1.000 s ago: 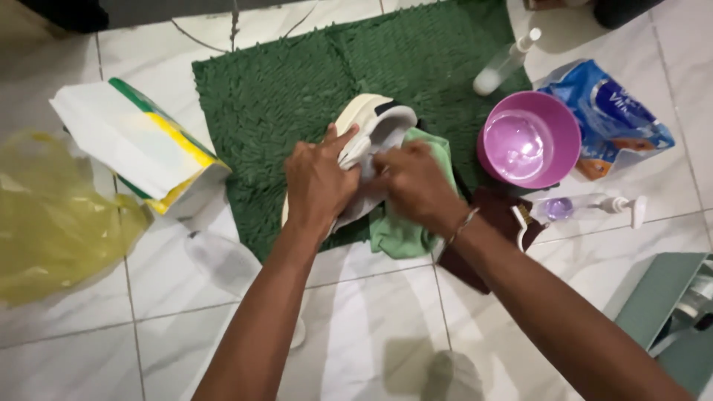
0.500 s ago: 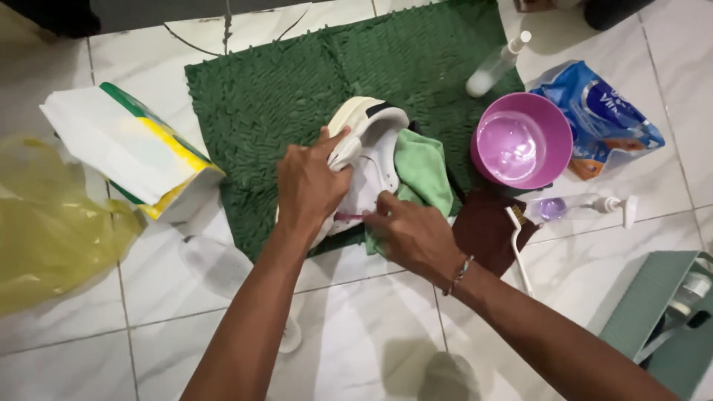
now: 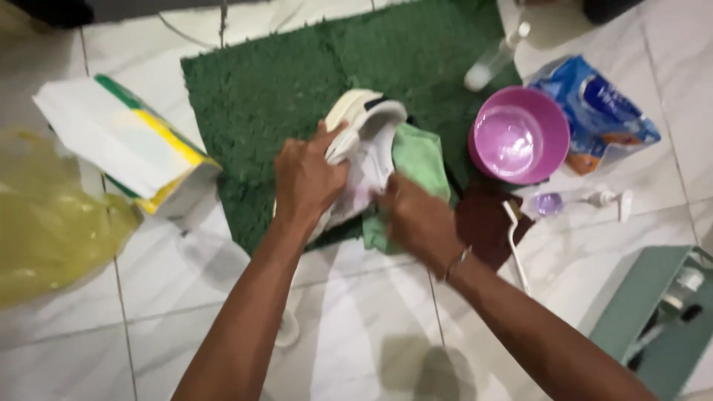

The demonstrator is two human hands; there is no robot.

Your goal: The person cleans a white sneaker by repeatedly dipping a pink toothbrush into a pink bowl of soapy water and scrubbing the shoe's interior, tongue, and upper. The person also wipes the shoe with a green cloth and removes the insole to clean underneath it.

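Shoe (image 3: 369, 160) steady, right hand (image 3: 420, 220) higher

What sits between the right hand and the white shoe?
Nothing visible. The right hand is already against the white shoe, with the green cloth beside it; the left hand grips the shoe's sole edge.

A white shoe (image 3: 365, 152) with a cream sole is held tilted on its side over the green mat (image 3: 282, 89), toe toward the mat's far edge. A light green cloth (image 3: 417, 160) is bunched against it, at the mat's near edge.
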